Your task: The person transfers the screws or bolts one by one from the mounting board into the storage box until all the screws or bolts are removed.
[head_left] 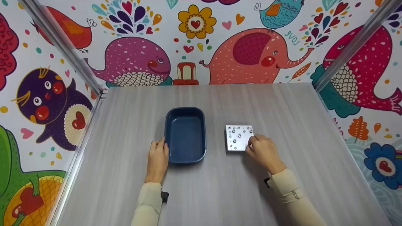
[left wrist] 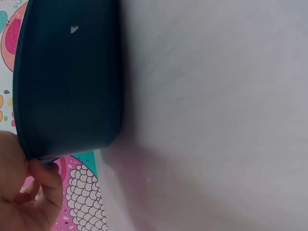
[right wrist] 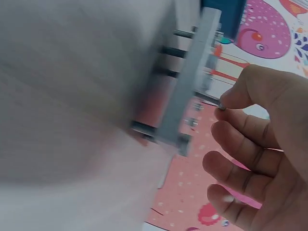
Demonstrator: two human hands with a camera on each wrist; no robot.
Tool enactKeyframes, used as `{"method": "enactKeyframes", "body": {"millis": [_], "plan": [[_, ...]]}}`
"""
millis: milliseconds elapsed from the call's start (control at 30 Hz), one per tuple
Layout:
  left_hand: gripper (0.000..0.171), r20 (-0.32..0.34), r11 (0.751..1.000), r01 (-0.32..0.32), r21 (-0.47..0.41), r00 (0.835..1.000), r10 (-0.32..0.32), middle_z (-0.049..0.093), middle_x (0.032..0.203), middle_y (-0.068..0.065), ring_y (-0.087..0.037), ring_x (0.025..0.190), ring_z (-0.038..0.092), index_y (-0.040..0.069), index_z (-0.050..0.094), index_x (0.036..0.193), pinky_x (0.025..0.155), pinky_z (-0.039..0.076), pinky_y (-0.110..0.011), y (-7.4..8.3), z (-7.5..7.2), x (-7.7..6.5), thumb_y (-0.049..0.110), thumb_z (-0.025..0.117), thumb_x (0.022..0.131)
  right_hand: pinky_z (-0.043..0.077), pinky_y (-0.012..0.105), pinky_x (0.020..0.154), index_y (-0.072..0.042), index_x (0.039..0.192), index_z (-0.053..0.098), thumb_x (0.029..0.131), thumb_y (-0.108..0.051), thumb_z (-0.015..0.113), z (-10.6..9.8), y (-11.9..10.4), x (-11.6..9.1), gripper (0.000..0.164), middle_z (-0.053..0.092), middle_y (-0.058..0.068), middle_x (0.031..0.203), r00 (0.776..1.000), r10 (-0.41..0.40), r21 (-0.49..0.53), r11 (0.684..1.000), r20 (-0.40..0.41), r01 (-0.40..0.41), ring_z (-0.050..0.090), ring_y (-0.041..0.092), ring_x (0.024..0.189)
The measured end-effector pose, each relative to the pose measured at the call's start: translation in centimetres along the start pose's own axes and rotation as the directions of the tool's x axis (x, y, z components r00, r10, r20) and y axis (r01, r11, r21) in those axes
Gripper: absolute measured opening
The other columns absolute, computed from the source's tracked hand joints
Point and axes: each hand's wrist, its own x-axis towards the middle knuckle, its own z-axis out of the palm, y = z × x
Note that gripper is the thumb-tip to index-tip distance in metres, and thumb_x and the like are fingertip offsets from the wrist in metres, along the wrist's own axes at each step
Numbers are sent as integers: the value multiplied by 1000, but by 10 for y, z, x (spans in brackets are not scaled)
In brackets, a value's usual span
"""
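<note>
**Right hand [head_left: 265, 153] pinches a screw [right wrist: 208, 98] on the plate [head_left: 241, 146]**

The one word that reads is "LOVE", printed back to front on the wall [head_left: 292, 38] beyond the plate and to its right. Dark lettering [head_left: 293, 195] marks the right cuff [head_left: 284, 185], nearer the wearer than the plate (too small to make out). Tiny marks beside the screws on the plate are likewise illegible.

The right hand is at the plate's near right corner. Its thumb and forefinger meet on the head of one screw, while the other three fingers are loosely bent and apart. That screw's shaft runs from the fingertips to the plate; whether it sits in a hole, I cannot tell. More screws rise from the plate, which stands raised on legs [right wrist: 174, 52] above the table [head_left: 194, 194].

Left of the plate is a blue tray [head_left: 187, 135]. The left hand [head_left: 158, 160] grips its rim on the side away from the plate, thumb and finger pinched together over the edge.
</note>
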Motion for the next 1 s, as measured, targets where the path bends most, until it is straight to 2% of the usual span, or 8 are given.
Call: {"method": "enactKeyframes", "body": {"millis": [233,367,600,800,1000], "plan": [[30,5,1000,11,-9,1000,-11,59,103,-22,-34,85,67,-11,63,125,71,59,-40,0,-1,0,0,62,98,45,45,58,-6,78,66,76,-9,76,-18,-11,15,11,55,3,73,1000,-9,35,999,-4,10,56,27,66],[30,7,1000,15,-11,1000,-15,59,103,-22,-34,85,67,-11,63,125,71,59,-40,1,-1,0,0,62,98,46,44,57,-6,79,66,76,-10,76,-19,-23,27,11,57,3,74,998,-60,47,997,-27,61,56,26,65],[29,11,1000,24,-10,1000,-24,59,103,-22,-35,85,67,-11,64,124,72,59,-40,2,-3,0,1,62,98,51,44,61,-9,80,65,78,-10,75,-9,-58,58,10,58,2,75,985,-157,71,984,-69,162,59,25,67],[29,-2,1000,19,-4,1000,-19,59,102,-23,-36,86,67,-11,64,124,73,59,-43,2,0,-1,0,62,98,49,38,59,-10,83,67,80,-13,74,3,-91,80,7,59,1,76,974,-223,120,967,-39,226,57,22,68],[28,-13,1000,1,3,1000,-1,59,102,-22,-35,88,66,-11,64,123,75,58,-42,1,-1,-1,1,62,98,48,36,59,-10,83,67,83,-16,74,15,-114,87,9,58,0,77,969,-247,142,960,24,241,56,20,69]]}}
